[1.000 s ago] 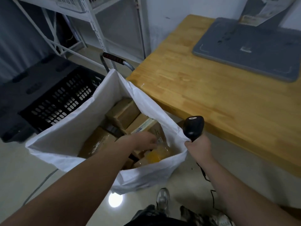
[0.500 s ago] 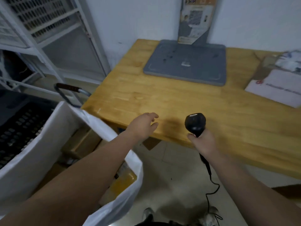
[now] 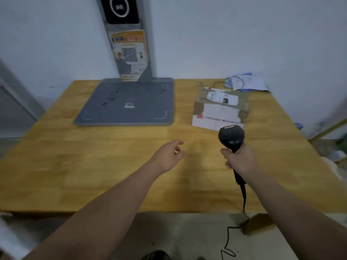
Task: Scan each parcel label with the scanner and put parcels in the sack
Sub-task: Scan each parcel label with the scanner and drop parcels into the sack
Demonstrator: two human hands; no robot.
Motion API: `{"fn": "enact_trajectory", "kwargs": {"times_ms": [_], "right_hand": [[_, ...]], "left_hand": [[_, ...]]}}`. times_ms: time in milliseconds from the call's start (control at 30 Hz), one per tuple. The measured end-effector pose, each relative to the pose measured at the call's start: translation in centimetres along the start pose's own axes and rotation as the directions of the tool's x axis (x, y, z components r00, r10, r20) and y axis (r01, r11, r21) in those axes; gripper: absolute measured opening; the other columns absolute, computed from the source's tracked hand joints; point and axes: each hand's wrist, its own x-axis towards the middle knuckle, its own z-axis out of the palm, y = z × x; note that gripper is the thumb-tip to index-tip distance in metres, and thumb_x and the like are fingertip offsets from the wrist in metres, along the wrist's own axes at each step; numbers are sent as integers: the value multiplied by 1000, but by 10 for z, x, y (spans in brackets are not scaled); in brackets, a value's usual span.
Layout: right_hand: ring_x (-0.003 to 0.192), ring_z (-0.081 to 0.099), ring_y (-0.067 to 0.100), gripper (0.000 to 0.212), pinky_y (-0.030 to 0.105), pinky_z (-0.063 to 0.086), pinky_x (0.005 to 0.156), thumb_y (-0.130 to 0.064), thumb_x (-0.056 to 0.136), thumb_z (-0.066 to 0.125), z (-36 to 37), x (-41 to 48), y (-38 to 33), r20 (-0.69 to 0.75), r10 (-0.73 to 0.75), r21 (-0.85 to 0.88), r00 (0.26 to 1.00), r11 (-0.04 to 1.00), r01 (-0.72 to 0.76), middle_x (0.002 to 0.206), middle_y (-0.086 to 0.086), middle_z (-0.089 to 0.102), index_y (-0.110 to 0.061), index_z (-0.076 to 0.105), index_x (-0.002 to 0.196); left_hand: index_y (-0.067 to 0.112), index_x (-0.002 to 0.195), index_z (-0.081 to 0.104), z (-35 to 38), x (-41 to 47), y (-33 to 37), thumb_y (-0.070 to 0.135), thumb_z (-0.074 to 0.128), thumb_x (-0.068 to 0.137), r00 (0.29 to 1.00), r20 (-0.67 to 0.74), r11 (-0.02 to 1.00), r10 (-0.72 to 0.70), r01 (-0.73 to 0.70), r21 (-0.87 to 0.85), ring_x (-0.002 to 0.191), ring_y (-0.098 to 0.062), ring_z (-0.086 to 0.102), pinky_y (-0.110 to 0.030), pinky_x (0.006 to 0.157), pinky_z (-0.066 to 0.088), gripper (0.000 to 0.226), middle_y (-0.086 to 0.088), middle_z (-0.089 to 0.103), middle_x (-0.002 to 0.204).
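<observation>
A pale wooden worktop [image 3: 93,166] fills most of the view and runs back to a plain white wall [image 3: 244,34]. At the back, left of centre, a flat grey platform [image 3: 127,104] lies on the wood. A grey post [image 3: 148,53] rises from its far edge against the wall. The post carries an orange-and-white poster [image 3: 129,53] with a square code, and above that a black panel [image 3: 120,10] with a white ring.

To the right of the platform, and apart from it, sits a brown cardboard parcel [image 3: 223,102] with a white label [image 3: 222,97] on its top face. A flat white parcel [image 3: 217,117] with a red mark leans on or lies against its near side. Loose papers [image 3: 247,83] are heaped in the back right corner, just behind the cardboard parcel. A grey floor [image 3: 178,235] shows below the near edge of the worktop.

Both bare forearms reach forward over the worktop. The left hand [image 3: 167,156] hovers above bare wood near the middle, palm down, fingers loosely curled and grasping nothing. The right hand [image 3: 240,160] is clenched round the handle of a black scanner [image 3: 231,136]. It holds the scanner upright, with the rounded head just in front of the white parcel's near edge. The scanner's cord [image 3: 244,203] hangs from the handle, past the worktop's edge, down to the floor.
</observation>
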Motion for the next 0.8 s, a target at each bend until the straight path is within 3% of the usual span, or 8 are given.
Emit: {"fn": "enact_trajectory", "kwargs": {"times_ms": [133,233,367,467,533,600,700,800], "right_hand": [[66,66,37,15,47,55,65,-13,85,62,-43,51,-9,-57,-40,-95,998,995,35,68,19,61,-7,51,76],[70,62,41,23,52,55,69,-16,83,63,-61,96,-24,-33,-77,-175,996,982,70,73,25,60,5,56,89],[73,51,27,15,28,33,52,-11,82,61,-69,150,-36,2,-136,-254,991,958,131,74,16,58,2,54,78],[59,49,20,20,23,30,46,-5,80,61,-75,191,-38,-5,-78,-212,997,974,75,63,7,54,-4,52,62],[57,51,20,20,25,34,48,-4,80,63,-78,213,-36,13,-22,-140,1000,990,23,60,4,54,-7,55,63],[68,59,23,4,32,45,58,-7,80,66,-81,230,-31,53,27,-74,998,997,-23,72,8,64,-6,64,77],[84,66,33,14,47,53,75,-13,76,70,-77,245,-20,103,89,2,991,996,-90,87,15,70,-6,69,88],[81,64,30,16,40,50,68,-13,77,70,-69,242,-13,133,85,12,987,996,-88,85,14,69,-5,69,91]], "left_hand": [[19,145,38,5,49,36,38,49,99,1000,11,999,7,-7,-51,112,-18,55,-26,87,43,51,-3,49,138],[13,146,35,-2,92,56,39,50,98,998,-50,992,-35,29,-121,126,-23,48,-31,95,41,57,-9,43,145],[10,145,34,-8,153,74,49,55,93,977,-110,948,-182,145,-283,130,-27,41,-33,94,38,68,-12,36,147],[13,152,16,-9,201,86,59,60,85,940,-93,864,-329,260,-431,139,-30,31,-37,102,35,92,-10,20,156],[15,154,5,-8,228,92,61,63,81,917,-108,829,-383,290,-479,141,-30,28,-36,100,36,104,-9,15,159],[16,154,4,-6,252,94,61,67,78,901,-126,802,-415,297,-519,139,-31,32,-35,96,39,108,-9,20,158],[13,145,25,3,277,87,55,72,77,911,-58,747,-409,297,-595,122,-29,50,-37,92,47,93,-8,43,144],[16,133,41,7,274,75,43,73,82,918,-68,745,-390,271,-609,106,-24,57,-40,85,52,66,-3,57,125]]}}
